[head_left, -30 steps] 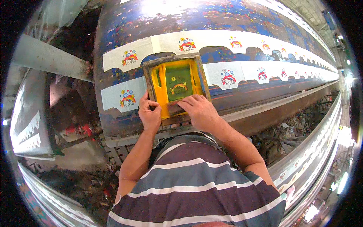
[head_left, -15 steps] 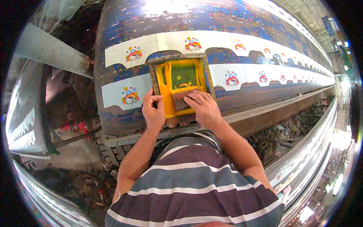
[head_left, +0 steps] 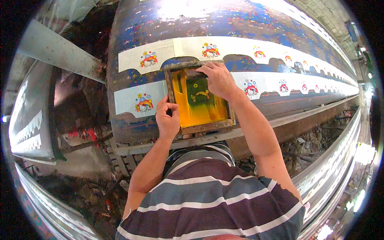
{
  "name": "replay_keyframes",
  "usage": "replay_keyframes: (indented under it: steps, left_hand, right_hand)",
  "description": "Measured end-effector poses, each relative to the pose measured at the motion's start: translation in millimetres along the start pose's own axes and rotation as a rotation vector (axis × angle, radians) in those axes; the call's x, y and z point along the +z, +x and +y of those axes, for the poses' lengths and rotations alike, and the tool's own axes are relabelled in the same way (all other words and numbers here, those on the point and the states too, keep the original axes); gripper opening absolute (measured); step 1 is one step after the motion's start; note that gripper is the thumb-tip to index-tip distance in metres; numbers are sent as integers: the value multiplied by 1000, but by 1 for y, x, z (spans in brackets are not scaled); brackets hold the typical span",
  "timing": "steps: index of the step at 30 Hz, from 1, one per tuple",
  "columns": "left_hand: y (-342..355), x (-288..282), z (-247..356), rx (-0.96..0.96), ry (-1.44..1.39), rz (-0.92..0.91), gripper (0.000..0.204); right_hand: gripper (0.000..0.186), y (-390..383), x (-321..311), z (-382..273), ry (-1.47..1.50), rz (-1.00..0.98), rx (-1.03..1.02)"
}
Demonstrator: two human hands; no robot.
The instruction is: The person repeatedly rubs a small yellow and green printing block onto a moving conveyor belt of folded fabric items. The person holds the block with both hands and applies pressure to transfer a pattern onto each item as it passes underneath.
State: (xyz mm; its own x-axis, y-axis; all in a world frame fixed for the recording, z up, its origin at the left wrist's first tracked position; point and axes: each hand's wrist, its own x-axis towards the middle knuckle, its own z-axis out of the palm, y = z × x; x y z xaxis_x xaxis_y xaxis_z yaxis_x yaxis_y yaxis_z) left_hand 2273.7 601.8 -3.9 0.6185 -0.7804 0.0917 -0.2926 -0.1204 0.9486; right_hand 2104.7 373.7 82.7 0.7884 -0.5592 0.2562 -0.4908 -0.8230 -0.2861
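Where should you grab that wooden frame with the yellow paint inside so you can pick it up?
Probably by the bare wooden rails of the wooden frame, never the wet yellow screen inside. It lies flat on the long table, so come from above at the left and right sides. The left hand already grips the near-left rail; the right hand rests at the far edge.

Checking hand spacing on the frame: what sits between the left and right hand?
Head view: the screen's yellow-inked mesh with a green patch, inside the wooden printing frame, lies between the left hand and the right hand.
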Motion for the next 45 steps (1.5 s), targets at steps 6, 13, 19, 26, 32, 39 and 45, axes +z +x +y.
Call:
replay_keyframes:
  steps: [6,13,19,26,32,39,45]
  left_hand:
    - [-1,0,-1,5,-65,-9,14]
    - [-6,9,11,-49,-115,75,41]
    - [-2,4,5,118,186,13,43]
    - [0,5,13,111,190,67,27]
    - [-18,62,45,188,125,80,22]
    - [-30,196,66,154,-21,64,22]
    - [-37,234,64,-10,-140,36,24]
  right_hand:
    - [46,-45,-7,-23,93,-51,-51]
    - [40,-114,-18,-68,141,-34,-67]
    - [39,-144,-23,-79,175,-39,-64]
    - [44,-183,-31,-53,337,243,98]
    - [43,-237,-35,13,717,420,502]
    - [43,-294,-74,114,636,407,455]
    - [43,-320,-101,167,737,323,360]
